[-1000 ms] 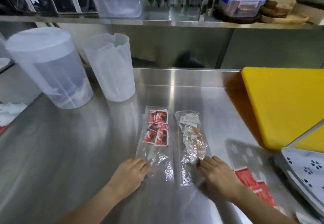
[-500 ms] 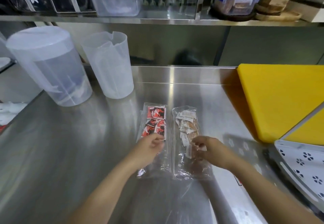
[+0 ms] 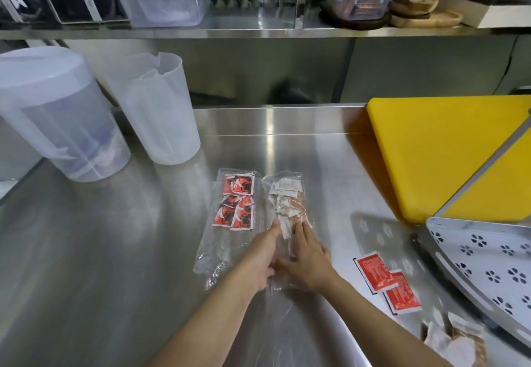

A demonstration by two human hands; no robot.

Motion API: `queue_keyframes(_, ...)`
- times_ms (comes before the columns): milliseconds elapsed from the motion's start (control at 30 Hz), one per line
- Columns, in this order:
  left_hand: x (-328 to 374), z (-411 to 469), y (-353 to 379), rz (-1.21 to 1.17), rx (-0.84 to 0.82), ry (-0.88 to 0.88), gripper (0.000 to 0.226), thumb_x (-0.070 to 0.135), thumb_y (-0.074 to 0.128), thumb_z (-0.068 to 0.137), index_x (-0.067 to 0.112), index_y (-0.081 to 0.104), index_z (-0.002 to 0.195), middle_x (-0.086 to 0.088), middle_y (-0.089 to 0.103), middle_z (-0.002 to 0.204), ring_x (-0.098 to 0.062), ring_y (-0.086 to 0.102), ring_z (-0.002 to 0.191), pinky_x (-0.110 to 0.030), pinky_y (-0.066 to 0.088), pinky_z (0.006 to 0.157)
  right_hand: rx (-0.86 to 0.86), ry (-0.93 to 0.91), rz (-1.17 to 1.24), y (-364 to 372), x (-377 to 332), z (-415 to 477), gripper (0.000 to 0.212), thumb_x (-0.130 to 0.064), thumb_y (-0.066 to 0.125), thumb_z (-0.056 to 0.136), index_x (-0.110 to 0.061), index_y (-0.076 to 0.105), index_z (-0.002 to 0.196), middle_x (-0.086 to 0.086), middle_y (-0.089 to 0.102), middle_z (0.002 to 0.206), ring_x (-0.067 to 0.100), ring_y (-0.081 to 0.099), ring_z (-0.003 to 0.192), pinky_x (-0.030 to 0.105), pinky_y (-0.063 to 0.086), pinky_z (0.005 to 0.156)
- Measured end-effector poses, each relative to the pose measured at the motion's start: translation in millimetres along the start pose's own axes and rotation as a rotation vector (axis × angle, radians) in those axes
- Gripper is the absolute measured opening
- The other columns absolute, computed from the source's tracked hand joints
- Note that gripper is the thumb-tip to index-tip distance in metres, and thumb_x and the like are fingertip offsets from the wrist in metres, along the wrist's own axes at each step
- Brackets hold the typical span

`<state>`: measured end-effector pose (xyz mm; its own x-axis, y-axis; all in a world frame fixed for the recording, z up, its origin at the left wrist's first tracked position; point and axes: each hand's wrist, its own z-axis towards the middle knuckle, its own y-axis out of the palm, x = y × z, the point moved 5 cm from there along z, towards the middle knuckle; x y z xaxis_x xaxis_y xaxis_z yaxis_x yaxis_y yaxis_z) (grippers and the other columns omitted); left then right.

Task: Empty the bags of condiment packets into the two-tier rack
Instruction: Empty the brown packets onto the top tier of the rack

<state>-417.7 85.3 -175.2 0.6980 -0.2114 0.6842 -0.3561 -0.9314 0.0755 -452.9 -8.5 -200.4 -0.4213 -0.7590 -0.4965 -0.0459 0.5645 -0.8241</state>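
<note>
Hands meet over the near end of the bag of pale packets [image 3: 287, 202] on the steel tabletop [image 3: 100, 251]: left hand [image 3: 263, 257] and right hand [image 3: 309, 257] lie flat, fingers extended, grip wide, clasping nothing. Bag of red packets [image 3: 230, 217] lies just left, untouched. White perforated rack [image 3: 488, 266] is cut off at right; loose red packets [image 3: 386, 283] nearby look blurred.

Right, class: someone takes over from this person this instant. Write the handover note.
Left hand and right hand: both flat on the bag of white and brown packets, gripping nothing.
Bag of red packets: beside it on the counter, still full.
Rack: at right; loose red packets and pale ones lie beside it.
Done: neither bag emptied.
Left: empty both bags into the rack.
</note>
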Motion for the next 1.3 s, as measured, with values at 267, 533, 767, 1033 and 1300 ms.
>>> queue_keyframes(267,-8,6,12,0.015,-0.072,0.01,0.033,0.046,0.063,0.078,0.015,0.066,0.09,0.0,0.063,0.075,-0.018,0.057,0.076,-0.025,0.047,0.061,0.095,-0.017,0.131,-11,1,-1,0.07,-0.036,0.053,0.085,-0.019,0.017,0.142,0.001,0.029,0.152,0.02,0.031,0.137,0.044,0.029,0.108)
queue_keyframes(533,1,9,15,0.166,0.051,0.294,0.018,0.029,0.055,0.089,0.019,0.068,0.094,-0.006,0.07,0.101,-0.018,0.064,0.093,-0.028,0.049,0.077,0.174,0.11,0.897,-36,27,-1,0.023,-0.017,0.046,0.094,-0.014,0.069,0.097,0.004,0.073,0.09,0.023,0.067,0.092,0.031,0.052,0.08)
queue_keyframes(767,-4,13,7,1.055,0.343,0.352,0.072,0.043,0.059,0.083,0.015,0.026,0.14,-0.013,0.017,0.151,-0.032,0.016,0.139,-0.043,0.019,0.113,0.191,0.491,1.227,-51,78,-3,0.024,0.014,0.04,0.078,0.002,0.061,0.077,0.01,0.062,0.05,0.021,0.058,0.041,0.022,0.045,0.04)
queue_keyframes(1033,12,22,-8,0.778,0.385,0.18,0.055,0.02,0.079,0.067,0.004,0.046,0.108,-0.013,0.061,0.101,-0.032,0.061,0.096,-0.038,0.05,0.083,0.329,0.312,0.363,-76,90,-2,0.042,-0.005,0.054,0.079,-0.005,0.045,0.12,0.018,0.059,0.111,0.035,0.056,0.098,0.033,0.043,0.075)
queue_keyframes(1300,25,14,9,0.395,0.222,0.316,0.015,0.005,0.044,0.084,0.011,0.054,0.074,-0.01,0.063,0.067,-0.021,0.054,0.052,-0.022,0.035,0.043,0.217,-0.285,0.301,-83,26,-20,0.068,-0.044,0.064,0.075,-0.012,0.044,0.131,0.007,0.051,0.133,0.022,0.044,0.125,0.036,0.033,0.103)
